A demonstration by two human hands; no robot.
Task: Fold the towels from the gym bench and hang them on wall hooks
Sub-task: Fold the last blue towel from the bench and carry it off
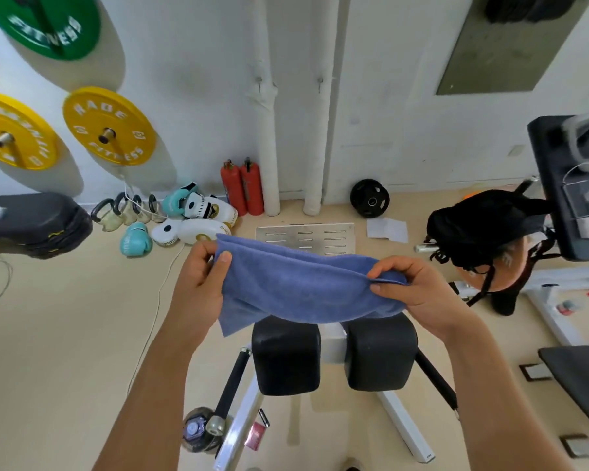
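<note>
Blue terry towel (306,287) hangs stretched between my two hands, held in the air above the black pads (286,355) of the gym machine. My left hand (201,270) pinches one folded end with the thumb on top; my right hand (412,287) pinches the other end between thumb and fingers. On the wall, a yellow plate (109,125) reads "RAGE FITNESS", and a green plate (45,23) shows "FITNESS". Two red extinguishers (242,186) stand on the floor by the wall.
</note>
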